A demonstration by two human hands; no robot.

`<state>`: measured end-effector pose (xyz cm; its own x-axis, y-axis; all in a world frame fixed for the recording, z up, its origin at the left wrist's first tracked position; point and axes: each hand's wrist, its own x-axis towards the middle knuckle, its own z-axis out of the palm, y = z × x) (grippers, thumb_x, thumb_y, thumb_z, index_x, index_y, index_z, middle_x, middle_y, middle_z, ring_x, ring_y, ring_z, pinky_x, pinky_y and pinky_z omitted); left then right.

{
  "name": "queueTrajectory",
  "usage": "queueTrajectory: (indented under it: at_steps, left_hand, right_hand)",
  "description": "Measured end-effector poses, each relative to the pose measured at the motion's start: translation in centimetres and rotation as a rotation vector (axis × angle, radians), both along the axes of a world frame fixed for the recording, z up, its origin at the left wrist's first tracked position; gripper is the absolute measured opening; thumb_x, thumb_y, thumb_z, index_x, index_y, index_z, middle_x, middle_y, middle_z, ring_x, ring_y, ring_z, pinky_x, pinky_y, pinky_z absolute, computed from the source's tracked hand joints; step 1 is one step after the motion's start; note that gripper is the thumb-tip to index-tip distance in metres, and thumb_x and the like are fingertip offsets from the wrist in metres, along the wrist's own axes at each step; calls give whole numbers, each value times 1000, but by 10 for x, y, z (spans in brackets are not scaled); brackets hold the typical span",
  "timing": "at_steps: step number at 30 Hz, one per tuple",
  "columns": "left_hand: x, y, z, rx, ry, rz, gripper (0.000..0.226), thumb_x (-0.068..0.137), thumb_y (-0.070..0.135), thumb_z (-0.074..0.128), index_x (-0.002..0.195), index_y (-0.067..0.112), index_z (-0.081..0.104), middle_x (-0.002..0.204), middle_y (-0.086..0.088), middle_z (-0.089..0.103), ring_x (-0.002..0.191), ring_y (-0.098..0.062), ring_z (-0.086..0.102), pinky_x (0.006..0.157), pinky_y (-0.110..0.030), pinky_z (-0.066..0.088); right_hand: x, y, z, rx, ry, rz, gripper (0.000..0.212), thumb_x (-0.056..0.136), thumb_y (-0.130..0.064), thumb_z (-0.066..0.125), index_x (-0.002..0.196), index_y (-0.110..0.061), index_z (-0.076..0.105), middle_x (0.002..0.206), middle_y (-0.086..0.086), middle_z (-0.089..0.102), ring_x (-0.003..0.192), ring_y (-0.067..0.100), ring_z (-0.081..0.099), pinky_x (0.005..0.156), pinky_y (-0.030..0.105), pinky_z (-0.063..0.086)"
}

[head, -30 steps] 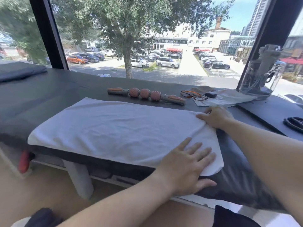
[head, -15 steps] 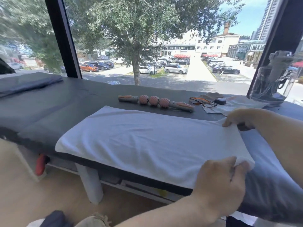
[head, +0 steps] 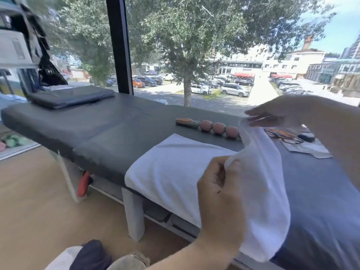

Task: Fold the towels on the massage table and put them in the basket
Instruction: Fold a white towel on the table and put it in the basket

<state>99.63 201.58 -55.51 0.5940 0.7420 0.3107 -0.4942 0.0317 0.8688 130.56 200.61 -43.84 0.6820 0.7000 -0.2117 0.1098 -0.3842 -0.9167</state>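
A white towel [head: 175,168] lies on the dark grey massage table [head: 81,121], its left part flat and its right end lifted off the surface. My left hand [head: 220,193] pinches the near right corner of the towel, held up above the table's front edge. My right hand [head: 276,112] pinches the far right corner higher up, over the back of the table. The raised end hangs in a curve between both hands. No basket is in view.
A massage roller with pink balls [head: 212,126] lies behind the towel. Glasses [head: 284,136], a small dark object and paper lie at the right. A folded dark blanket [head: 72,96] sits at the table's left end. Large windows stand behind; wooden floor lies below.
Both hands have gripped the towel's right corners and lifted that end up and leftward. My view has swung to the left along the table.
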Motion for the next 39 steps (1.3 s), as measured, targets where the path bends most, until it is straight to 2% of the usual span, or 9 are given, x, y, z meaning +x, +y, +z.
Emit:
queueTrajectory:
  at_steps: [3,7,11,16,20,24,27,33,39]
  left_hand:
    - [-23,41,-4,-154,-73,139,22,101,19,54,82,10,62,81,-7,66,75,-15,65,63,-36,57]
    - [-39,80,-19,-304,-40,261,28,104,19,49,79,10,55,77,-4,66,70,-16,68,53,-35,56]
    - [-46,109,-28,-322,-36,354,32,105,17,42,74,14,48,74,-4,62,68,-19,63,45,-31,49]
    - [-54,132,-36,-344,-36,392,27,106,15,38,80,10,43,68,-6,57,56,-18,58,42,-31,46]
    - [-55,155,-44,-360,50,500,27,104,16,38,79,11,48,65,-3,61,59,-20,60,43,-30,47]
    - [-58,185,-64,-515,151,534,25,95,15,42,98,-2,59,89,-17,70,73,-33,67,50,-32,51]
    - [-59,197,-73,-586,201,533,33,90,16,41,106,0,65,103,-19,74,97,-40,69,50,-31,54]
    - [-65,196,-80,-623,307,468,26,100,17,41,109,9,65,93,-6,77,79,-24,73,63,-37,59]
    - [-60,203,-92,-478,339,643,21,105,28,38,94,20,55,101,-6,70,90,-26,68,55,-33,52]
  right_hand:
    - [-30,60,-18,86,88,109,34,97,-13,59,130,-6,60,124,13,68,103,24,70,94,35,57]
    - [-57,115,-40,79,-91,183,27,95,-2,62,122,-6,64,111,11,75,98,25,74,87,33,60]
    - [-74,160,-67,189,-414,-65,21,81,-33,83,92,-16,76,81,3,75,70,20,68,74,32,59]
    - [-77,205,-94,143,-515,-61,26,87,-51,67,86,-25,73,90,-5,73,88,22,69,83,33,57]
    - [-84,224,-121,-3,-615,39,27,97,-44,59,95,-20,72,87,-19,59,72,6,57,56,12,40]
    - [-79,239,-146,-84,-682,31,36,94,-50,60,92,-17,73,93,4,73,85,25,66,65,29,45]
    - [-77,246,-145,-122,-725,56,35,93,-51,61,92,-19,73,88,2,71,82,22,63,64,29,43]
    - [-73,251,-145,-128,-708,69,25,90,-48,68,95,-25,76,98,-4,72,91,18,63,75,27,44]
    - [-74,253,-141,-160,-750,51,34,97,-47,58,102,-16,72,99,3,68,88,22,59,78,31,46]
